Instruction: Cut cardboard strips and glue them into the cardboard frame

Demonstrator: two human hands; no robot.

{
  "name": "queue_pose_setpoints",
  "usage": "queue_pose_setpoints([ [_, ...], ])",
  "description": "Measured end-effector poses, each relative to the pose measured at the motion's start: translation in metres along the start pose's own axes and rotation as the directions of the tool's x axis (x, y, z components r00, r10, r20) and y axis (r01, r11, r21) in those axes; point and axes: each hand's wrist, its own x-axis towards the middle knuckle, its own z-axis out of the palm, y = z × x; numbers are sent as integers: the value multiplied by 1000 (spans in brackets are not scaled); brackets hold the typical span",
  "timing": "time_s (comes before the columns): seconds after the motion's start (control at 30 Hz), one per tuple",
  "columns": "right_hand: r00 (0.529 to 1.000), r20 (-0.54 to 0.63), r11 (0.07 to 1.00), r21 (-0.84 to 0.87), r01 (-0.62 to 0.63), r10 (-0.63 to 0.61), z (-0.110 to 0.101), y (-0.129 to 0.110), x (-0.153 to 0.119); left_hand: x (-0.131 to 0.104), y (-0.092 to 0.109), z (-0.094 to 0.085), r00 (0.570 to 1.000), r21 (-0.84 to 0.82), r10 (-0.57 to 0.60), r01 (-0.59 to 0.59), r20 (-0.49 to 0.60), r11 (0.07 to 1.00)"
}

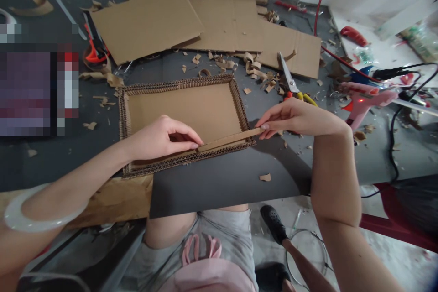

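A shallow cardboard tray [183,105] with corrugated walls lies on the dark table near its front edge. Along the tray's near wall runs a narrow cardboard strip [227,139], slanting up to the right. My right hand [284,118] pinches its right end just beyond the tray's near right corner. At the strip's left end, over the near wall, my left hand [167,137] is closed with thumb and fingertips on it. The right end stands a little off the wall; whether the left end touches the wall I cannot tell.
Scissors [289,75] lie behind my right hand, and a pink glue gun [369,100] with its red light on is at the right. Flat cardboard sheets [147,23] cover the back. An orange cutter [92,45] and paper scraps [253,66] lie about.
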Motion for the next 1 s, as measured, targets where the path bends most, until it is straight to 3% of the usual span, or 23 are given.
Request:
queue_pose_setpoints([
  [0.33, 999, -29, 999, 37, 18, -17, 1, 0, 1, 0, 1, 0, 999, -14, -40, 40, -12, 999],
  [0.57, 986, -154, 995, 58, 75, -65, 2, -2, 1, 0, 0, 2, 981, -379, -173, 128, -87, 916],
  [0.77, 959, -266, 988, 97, 123, -93, 5, -4, 3, 2, -2, 3, 962, -533, -261, 178, -83, 827],
  [0.83, 906, -410, 993, 14, 120, -103, -1, -3, -3, 3, 0, 3, 954, -565, -282, 178, -102, 805],
  [0.87, 855, -509, 995, -71, 74, -100, -6, -1, -7, 3, 1, 3, 951, -575, -290, 177, -111, 799],
  [0.93, 712, -698, 942, -288, -173, -82, -16, 4, -17, 4, 4, 3, 946, -587, -300, 175, -122, 790],
  [0.97, 659, -749, 858, -380, -345, -67, -21, 7, -21, 4, 5, 2, 944, -593, -304, 174, -125, 786],
  [1.0, 636, -771, 755, -443, -484, -46, -25, 10, -24, 4, 5, 2, 944, -600, -306, 173, -127, 781],
])
